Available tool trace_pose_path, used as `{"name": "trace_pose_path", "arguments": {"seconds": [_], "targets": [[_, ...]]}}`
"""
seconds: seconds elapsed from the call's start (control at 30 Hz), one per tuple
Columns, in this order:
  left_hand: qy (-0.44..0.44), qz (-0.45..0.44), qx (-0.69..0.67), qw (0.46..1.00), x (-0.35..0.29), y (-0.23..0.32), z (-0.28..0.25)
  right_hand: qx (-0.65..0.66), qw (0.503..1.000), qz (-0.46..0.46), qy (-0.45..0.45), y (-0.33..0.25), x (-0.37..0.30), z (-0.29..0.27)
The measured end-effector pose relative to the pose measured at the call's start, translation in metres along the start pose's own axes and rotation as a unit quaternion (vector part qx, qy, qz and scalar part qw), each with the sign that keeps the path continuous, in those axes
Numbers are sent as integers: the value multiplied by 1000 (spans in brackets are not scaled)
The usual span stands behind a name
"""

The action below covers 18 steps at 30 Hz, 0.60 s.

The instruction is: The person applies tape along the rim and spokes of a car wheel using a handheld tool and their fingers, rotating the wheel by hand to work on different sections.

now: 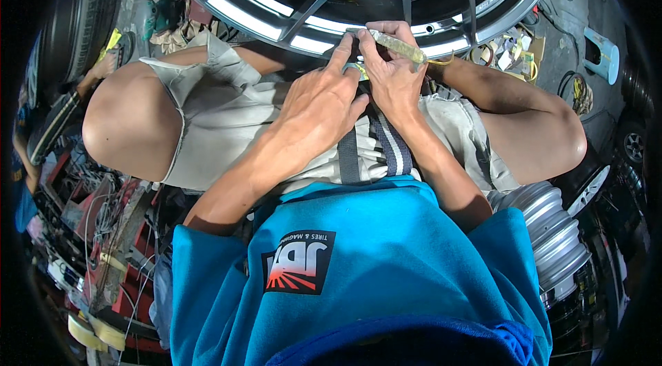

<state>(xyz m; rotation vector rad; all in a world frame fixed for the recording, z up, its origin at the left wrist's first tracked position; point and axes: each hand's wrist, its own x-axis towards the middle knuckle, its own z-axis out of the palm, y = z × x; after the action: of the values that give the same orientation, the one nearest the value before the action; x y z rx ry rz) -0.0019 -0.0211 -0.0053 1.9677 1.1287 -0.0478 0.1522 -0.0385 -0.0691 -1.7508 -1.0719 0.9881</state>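
In front of me lies a silver wheel rim [303, 45] with dark recesses between its spokes. My right hand [393, 83] is closed round a slim tool with a pale, worn handle [400, 47], perhaps a cutter. Its narrow tip points left, by the rim's near edge. My left hand [314, 104] is beside it, index finger stretched toward the tool's tip and the other fingers curled under. Between both hands shows a small yellow-green piece [360, 71]. Whether the left fingers grip it is hidden.
My bent legs flank the rim's near side. A tire [93, 14] stands at the far left, close to another person's foot [107, 65]. Cables and red metal parts [103, 221] clutter the near left. A light blue stool [601, 56] is at the far right; a ribbed silver wheel [545, 235] lies near right.
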Motion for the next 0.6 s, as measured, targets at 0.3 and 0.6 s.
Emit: {"name": "trace_pose_path", "arguments": {"seconds": [0.3,0.6], "targets": [[0,27,-9,1000,1,-1,0,9,1000,2,9,0,0,2],[-19,11,-23,1000,4,-3,2,-25,999,2,23,0,-1,4]]}}
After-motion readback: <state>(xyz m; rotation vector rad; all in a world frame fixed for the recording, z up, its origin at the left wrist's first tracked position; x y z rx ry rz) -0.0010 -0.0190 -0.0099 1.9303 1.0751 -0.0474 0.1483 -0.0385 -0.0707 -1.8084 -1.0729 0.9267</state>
